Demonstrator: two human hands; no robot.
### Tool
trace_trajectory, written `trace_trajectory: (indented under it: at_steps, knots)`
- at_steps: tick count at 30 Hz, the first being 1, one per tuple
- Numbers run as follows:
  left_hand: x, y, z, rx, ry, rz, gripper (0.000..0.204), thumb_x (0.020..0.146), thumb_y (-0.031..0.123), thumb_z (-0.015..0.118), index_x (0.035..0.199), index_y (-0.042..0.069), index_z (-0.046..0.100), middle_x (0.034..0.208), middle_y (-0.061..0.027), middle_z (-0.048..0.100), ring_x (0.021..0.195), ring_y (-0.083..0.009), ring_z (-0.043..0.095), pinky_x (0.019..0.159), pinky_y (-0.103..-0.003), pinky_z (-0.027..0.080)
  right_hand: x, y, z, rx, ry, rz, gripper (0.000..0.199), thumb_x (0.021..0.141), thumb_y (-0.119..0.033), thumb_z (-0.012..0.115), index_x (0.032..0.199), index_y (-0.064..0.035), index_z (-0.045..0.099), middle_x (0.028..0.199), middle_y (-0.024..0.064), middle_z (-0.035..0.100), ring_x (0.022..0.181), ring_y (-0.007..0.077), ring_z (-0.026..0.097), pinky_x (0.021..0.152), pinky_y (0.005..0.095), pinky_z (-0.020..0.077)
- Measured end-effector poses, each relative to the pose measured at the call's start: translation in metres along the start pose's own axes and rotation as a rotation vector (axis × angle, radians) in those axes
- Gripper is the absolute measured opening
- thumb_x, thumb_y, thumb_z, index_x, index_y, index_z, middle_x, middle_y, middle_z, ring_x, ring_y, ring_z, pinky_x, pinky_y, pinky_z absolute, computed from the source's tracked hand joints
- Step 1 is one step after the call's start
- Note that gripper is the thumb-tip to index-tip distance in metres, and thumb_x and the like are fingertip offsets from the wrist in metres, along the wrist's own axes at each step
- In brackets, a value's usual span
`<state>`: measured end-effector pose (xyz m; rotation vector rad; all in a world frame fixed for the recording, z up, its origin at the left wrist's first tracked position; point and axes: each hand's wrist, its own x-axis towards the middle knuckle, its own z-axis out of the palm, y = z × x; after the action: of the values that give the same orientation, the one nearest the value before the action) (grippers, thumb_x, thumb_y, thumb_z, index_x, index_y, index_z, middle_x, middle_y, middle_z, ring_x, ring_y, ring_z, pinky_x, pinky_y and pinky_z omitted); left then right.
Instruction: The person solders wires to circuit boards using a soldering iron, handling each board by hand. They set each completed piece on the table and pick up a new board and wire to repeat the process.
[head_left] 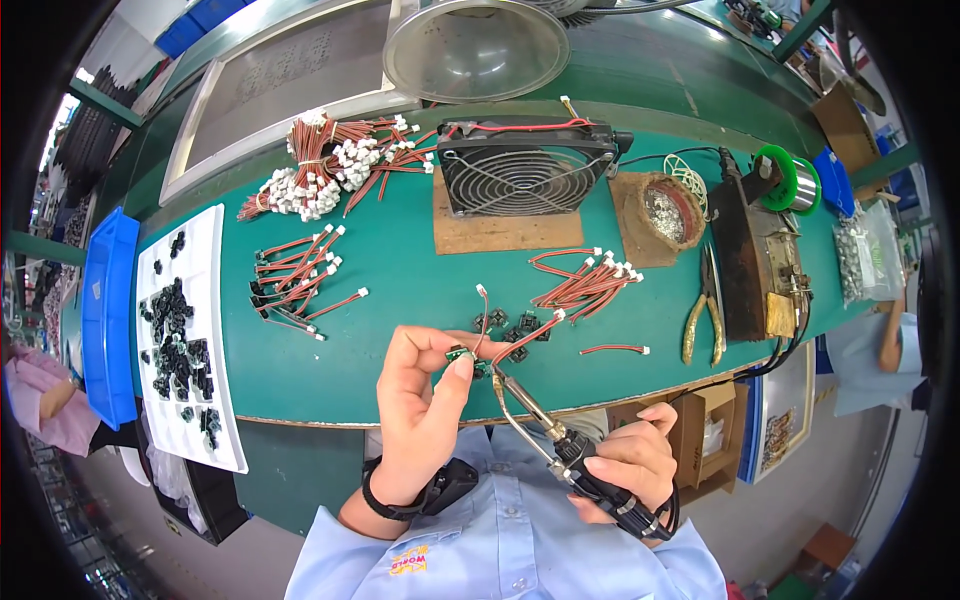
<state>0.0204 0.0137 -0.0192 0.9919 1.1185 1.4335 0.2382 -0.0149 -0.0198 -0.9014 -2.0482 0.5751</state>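
Observation:
My left hand pinches a small green circuit board between thumb and fingers, in front of my chest. A short red-brown wire with a white plug runs up to the right from near the board. My right hand is wrapped round the black handle of a soldering iron, with a thin metal solder-feed tube alongside. The iron's tip is close to the board and wire; whether they touch I cannot tell. Just beyond lie several small black parts on the green mat.
Wire bundles and loose wires lie on the mat. A black fan stands at the back. To the right are pliers, a solder-scrap dish, a solder spool and a soldering station. A white tray and blue bin sit left.

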Motion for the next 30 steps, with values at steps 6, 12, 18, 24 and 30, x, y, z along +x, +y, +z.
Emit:
trace_trajectory:
  at_steps: [6, 12, 18, 24, 30]
  knots:
    - [-0.0001, 0.0014, 0.0009, -0.009, 0.004, -0.017, 0.009, 0.088, 0.001, 0.048, 0.095, 0.001, 0.042, 0.096, -0.0174, 0.064, 0.09, -0.0172, 0.06, 0.081, -0.029, 0.043, -0.0009, 0.0004, 0.0013, 0.002, -0.002, 0.005, 0.039, 0.062, -0.032, 0.076, 0.094, -0.0139, 0.061, 0.069, 0.0001, 0.059, 0.062, 0.016, 0.053, 0.079, 0.0406, 0.0315]
    - [-0.0009, 0.0021, 0.002, 0.002, 0.008, -0.037, 0.009, 0.088, 0.003, 0.048, 0.095, 0.002, 0.042, 0.095, -0.0176, 0.064, 0.09, -0.018, 0.061, 0.082, -0.029, 0.043, -0.001, 0.0003, 0.0005, -0.002, -0.006, 0.008, 0.039, 0.063, -0.033, 0.075, 0.094, -0.014, 0.061, 0.068, 0.0, 0.058, 0.061, 0.0159, 0.053, 0.079, 0.0404, 0.0319]
    - [-0.001, 0.005, 0.004, 0.021, 0.015, -0.061, 0.009, 0.088, 0.006, 0.048, 0.095, 0.003, 0.043, 0.095, -0.0178, 0.064, 0.09, -0.0188, 0.061, 0.084, -0.03, 0.043, -0.0023, 0.0028, 0.0029, -0.003, 0.015, -0.008, 0.039, 0.065, -0.035, 0.074, 0.095, -0.0144, 0.06, 0.067, -0.0004, 0.056, 0.06, 0.0157, 0.053, 0.078, 0.0403, 0.0321]
    - [-0.0017, 0.0047, 0.0038, 0.02, 0.018, -0.064, 0.009, 0.088, 0.006, 0.048, 0.095, 0.002, 0.043, 0.095, -0.0174, 0.064, 0.09, -0.0179, 0.06, 0.083, -0.029, 0.043, -0.0026, 0.0042, 0.005, -0.003, 0.028, -0.013, 0.038, 0.065, -0.034, 0.074, 0.095, -0.0154, 0.06, 0.067, -0.0008, 0.055, 0.06, 0.0154, 0.052, 0.078, 0.0401, 0.0324]
    - [-0.0016, 0.0063, 0.0053, -0.009, 0.028, -0.085, 0.01, 0.088, 0.007, 0.048, 0.095, 0.002, 0.043, 0.094, -0.0174, 0.064, 0.09, -0.018, 0.06, 0.083, -0.029, 0.043, -0.0054, 0.0022, 0.0049, -0.026, 0.029, -0.017, 0.038, 0.064, -0.032, 0.074, 0.095, -0.0159, 0.06, 0.067, -0.0011, 0.055, 0.06, 0.0155, 0.052, 0.077, 0.0399, 0.0326]
